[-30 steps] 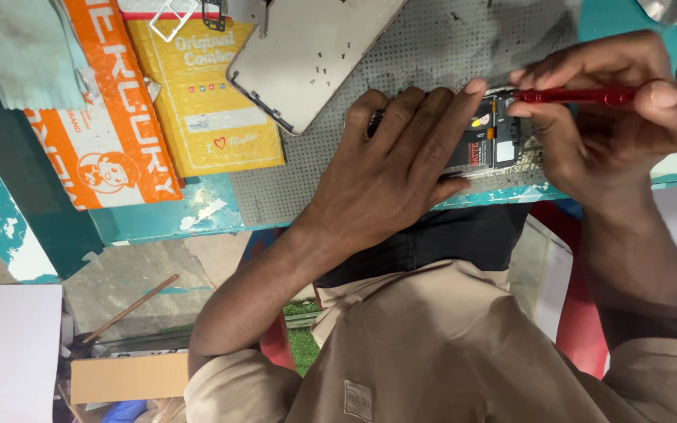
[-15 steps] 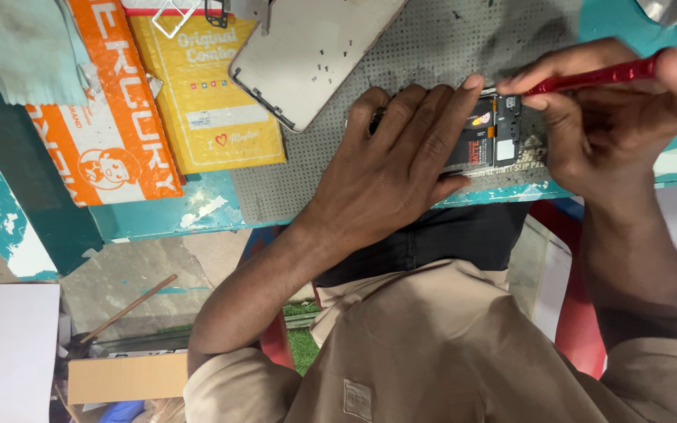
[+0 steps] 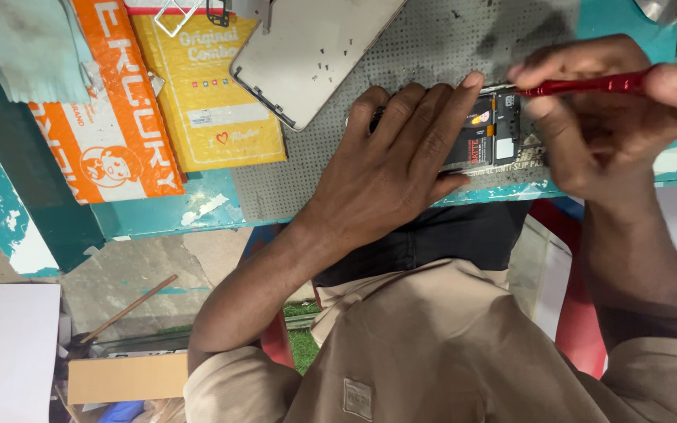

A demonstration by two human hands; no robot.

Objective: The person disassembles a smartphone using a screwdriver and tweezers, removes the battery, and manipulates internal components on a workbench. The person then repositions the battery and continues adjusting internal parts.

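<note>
We see the left hand spread flat on the opened phone, fingers together; just beside it, the right hand is clamped on a red screwdriver above the phone.

Even, bright, diffuse light falls from above; shadows are soft. The silver back panel shows a mild sheen without harsh glare. A faint shadow lies under the left hand, beside that panel. The right hand, farther from it, is slightly motion-blurred. Focus elsewhere is sharp.
</note>
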